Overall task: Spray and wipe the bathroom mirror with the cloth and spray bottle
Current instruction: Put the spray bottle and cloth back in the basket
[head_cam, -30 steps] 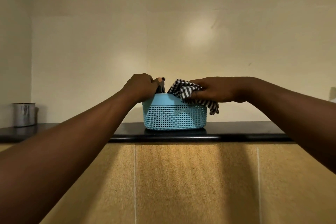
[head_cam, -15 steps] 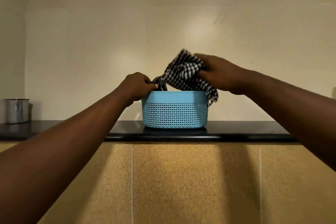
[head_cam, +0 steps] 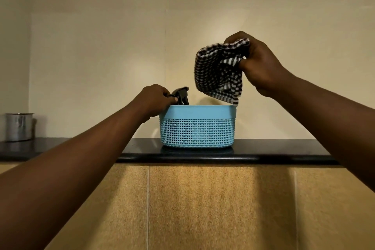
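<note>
A light blue perforated basket (head_cam: 197,130) stands on a black stone ledge (head_cam: 263,148). My right hand (head_cam: 257,63) grips a black-and-white checked cloth (head_cam: 218,73) and holds it in the air above the basket's right rim. My left hand (head_cam: 154,100) is closed on the black trigger head of a spray bottle (head_cam: 181,95) that sticks up from the basket's left side. The bottle's body is hidden inside the basket. No mirror is in view.
A metal pot (head_cam: 19,127) stands on the ledge at the far left. Behind the ledge is a plain cream wall; below it are tan textured tiles (head_cam: 203,209).
My right hand has lifted the cloth out of the basket, up and to the right. My left hand has stayed on the spray bottle's head, which now shows a little higher above the rim.
</note>
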Demonstrator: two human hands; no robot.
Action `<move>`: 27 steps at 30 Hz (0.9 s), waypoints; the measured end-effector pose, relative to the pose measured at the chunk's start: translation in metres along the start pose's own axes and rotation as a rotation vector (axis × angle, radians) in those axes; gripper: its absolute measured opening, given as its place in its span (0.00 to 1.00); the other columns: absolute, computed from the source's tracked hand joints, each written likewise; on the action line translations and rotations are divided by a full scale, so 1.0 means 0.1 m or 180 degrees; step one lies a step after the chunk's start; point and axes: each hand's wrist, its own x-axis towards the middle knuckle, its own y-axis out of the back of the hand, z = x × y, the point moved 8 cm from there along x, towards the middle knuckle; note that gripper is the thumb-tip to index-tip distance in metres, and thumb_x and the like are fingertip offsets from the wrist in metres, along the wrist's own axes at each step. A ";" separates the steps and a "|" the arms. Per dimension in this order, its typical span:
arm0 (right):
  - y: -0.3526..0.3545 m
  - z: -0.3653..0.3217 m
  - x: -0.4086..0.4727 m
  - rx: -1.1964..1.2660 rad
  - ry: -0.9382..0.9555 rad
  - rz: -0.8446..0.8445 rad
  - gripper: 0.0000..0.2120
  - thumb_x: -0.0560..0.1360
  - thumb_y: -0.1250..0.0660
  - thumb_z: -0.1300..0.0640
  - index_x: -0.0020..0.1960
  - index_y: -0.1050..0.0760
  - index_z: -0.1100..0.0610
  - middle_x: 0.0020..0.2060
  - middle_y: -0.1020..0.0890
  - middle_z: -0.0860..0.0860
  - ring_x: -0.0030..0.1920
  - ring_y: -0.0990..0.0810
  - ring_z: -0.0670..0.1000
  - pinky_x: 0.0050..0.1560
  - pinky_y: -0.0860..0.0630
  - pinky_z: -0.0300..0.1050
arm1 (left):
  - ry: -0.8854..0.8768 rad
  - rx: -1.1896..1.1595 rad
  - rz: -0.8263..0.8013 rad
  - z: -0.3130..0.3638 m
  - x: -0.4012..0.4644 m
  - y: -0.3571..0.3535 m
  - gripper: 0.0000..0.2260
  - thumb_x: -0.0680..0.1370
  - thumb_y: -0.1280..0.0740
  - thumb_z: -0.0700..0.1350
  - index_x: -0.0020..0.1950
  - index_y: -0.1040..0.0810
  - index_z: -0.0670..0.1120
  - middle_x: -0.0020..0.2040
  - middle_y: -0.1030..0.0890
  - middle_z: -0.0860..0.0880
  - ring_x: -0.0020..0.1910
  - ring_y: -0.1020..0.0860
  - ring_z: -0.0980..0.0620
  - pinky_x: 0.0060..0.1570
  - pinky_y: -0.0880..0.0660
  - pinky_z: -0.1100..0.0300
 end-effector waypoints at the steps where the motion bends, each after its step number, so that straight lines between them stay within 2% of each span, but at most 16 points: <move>1: -0.02 0.01 0.01 0.0027 0.0027 0.0061 0.16 0.71 0.37 0.74 0.47 0.26 0.53 0.41 0.22 0.46 0.42 0.25 0.43 0.40 0.28 0.36 | 0.0001 -0.0006 -0.0007 0.00 0.00 0.00 0.16 0.78 0.32 0.50 0.59 0.18 0.41 0.51 0.21 0.44 0.48 0.26 0.48 0.39 0.31 0.57; 5: -0.18 0.15 -0.05 0.0254 -0.0141 -0.0032 0.19 0.69 0.41 0.79 0.46 0.26 0.57 0.45 0.22 0.56 0.46 0.25 0.51 0.46 0.28 0.47 | 0.0001 -0.0039 0.0005 0.00 0.00 -0.01 0.16 0.78 0.32 0.50 0.59 0.18 0.41 0.54 0.19 0.42 0.48 0.25 0.48 0.38 0.31 0.58; 7: -0.27 0.25 -0.15 0.0303 -0.0352 -0.0423 0.17 0.70 0.39 0.79 0.47 0.25 0.59 0.48 0.21 0.60 0.50 0.22 0.53 0.50 0.25 0.48 | -0.0003 -0.0065 0.0008 -0.01 0.00 0.00 0.16 0.78 0.32 0.50 0.59 0.18 0.41 0.54 0.19 0.42 0.47 0.25 0.47 0.36 0.31 0.59; 11: -0.22 0.41 -0.43 0.0109 -0.0785 -0.1156 0.11 0.73 0.37 0.74 0.52 0.25 0.63 0.55 0.19 0.58 0.57 0.21 0.54 0.56 0.23 0.49 | -0.0034 -0.0040 -0.0003 -0.02 0.00 -0.01 0.15 0.78 0.33 0.50 0.58 0.18 0.40 0.50 0.21 0.44 0.46 0.26 0.47 0.34 0.33 0.60; 12: -0.19 0.44 -0.50 -0.0087 -0.0862 -0.1384 0.13 0.74 0.37 0.75 0.54 0.25 0.64 0.57 0.19 0.58 0.59 0.22 0.55 0.59 0.25 0.52 | -0.0048 -0.0021 0.0012 -0.01 0.00 -0.01 0.15 0.79 0.33 0.50 0.58 0.18 0.40 0.49 0.21 0.44 0.46 0.26 0.47 0.35 0.33 0.59; 14: -0.10 0.48 -0.62 -0.0553 -0.1018 -0.1803 0.23 0.71 0.42 0.79 0.60 0.26 0.60 0.59 0.22 0.58 0.62 0.27 0.60 0.63 0.31 0.59 | -0.0066 0.0026 0.0056 -0.01 -0.01 -0.01 0.14 0.79 0.34 0.49 0.57 0.18 0.41 0.49 0.21 0.45 0.47 0.26 0.48 0.35 0.33 0.59; 16: -0.04 0.44 -0.70 -0.0840 -0.1087 -0.2022 0.33 0.68 0.47 0.82 0.63 0.26 0.54 0.59 0.24 0.56 0.62 0.31 0.62 0.58 0.34 0.54 | -0.0069 0.0073 0.0080 0.01 -0.02 -0.01 0.13 0.79 0.34 0.48 0.56 0.18 0.41 0.48 0.21 0.45 0.46 0.26 0.48 0.33 0.33 0.61; 18: 0.02 0.34 -0.70 -0.0942 -0.1058 -0.1972 0.34 0.69 0.48 0.80 0.62 0.24 0.51 0.60 0.21 0.51 0.63 0.30 0.60 0.56 0.35 0.50 | -0.0075 0.0167 0.0116 0.03 -0.04 0.01 0.13 0.79 0.35 0.47 0.56 0.18 0.40 0.47 0.22 0.44 0.45 0.27 0.47 0.32 0.34 0.61; 20: 0.07 0.25 -0.65 -0.0855 -0.1039 -0.1695 0.25 0.75 0.45 0.73 0.60 0.21 0.51 0.58 0.19 0.48 0.62 0.26 0.55 0.60 0.32 0.51 | -0.0101 0.0297 0.0157 0.07 -0.06 0.02 0.13 0.79 0.36 0.45 0.56 0.18 0.38 0.48 0.21 0.42 0.45 0.27 0.46 0.33 0.33 0.60; 22: 0.03 0.19 -0.63 -0.0889 -0.1080 -0.1490 0.11 0.81 0.39 0.54 0.60 0.22 0.47 0.57 0.19 0.43 0.59 0.22 0.47 0.63 0.28 0.53 | -0.0105 0.0362 0.0191 0.09 -0.08 0.03 0.13 0.79 0.37 0.43 0.57 0.19 0.37 0.51 0.19 0.39 0.46 0.27 0.45 0.40 0.30 0.57; 23: -0.02 0.15 -0.65 -0.1085 -0.1078 -0.1463 0.13 0.78 0.37 0.44 0.62 0.24 0.44 0.59 0.21 0.41 0.58 0.22 0.44 0.62 0.26 0.51 | -0.0111 0.0369 0.0213 0.11 -0.09 0.03 0.13 0.79 0.38 0.43 0.58 0.19 0.37 0.53 0.19 0.38 0.46 0.26 0.45 0.43 0.30 0.56; 24: -0.11 0.10 -0.67 -0.1425 -0.0926 -0.1538 0.17 0.76 0.36 0.41 0.64 0.26 0.41 0.61 0.22 0.41 0.58 0.22 0.43 0.60 0.26 0.47 | -0.0112 0.0367 0.0237 0.12 -0.10 0.02 0.13 0.80 0.38 0.42 0.58 0.20 0.37 0.55 0.19 0.38 0.46 0.26 0.45 0.44 0.30 0.55; 26: -0.31 -0.05 -0.70 -0.2457 -0.0207 -0.1562 0.16 0.77 0.33 0.49 0.65 0.26 0.42 0.60 0.20 0.43 0.57 0.21 0.46 0.55 0.24 0.46 | -0.0114 0.0371 0.0257 0.13 -0.13 0.01 0.13 0.80 0.40 0.42 0.59 0.20 0.38 0.56 0.19 0.38 0.47 0.27 0.46 0.44 0.31 0.55; 27: -0.38 -0.14 -0.72 -0.2904 0.0237 -0.1366 0.16 0.77 0.33 0.56 0.64 0.24 0.45 0.58 0.18 0.44 0.55 0.20 0.49 0.52 0.23 0.49 | -0.0113 0.0378 0.0254 0.13 -0.14 0.00 0.13 0.80 0.40 0.42 0.59 0.21 0.38 0.57 0.20 0.38 0.47 0.27 0.46 0.44 0.32 0.55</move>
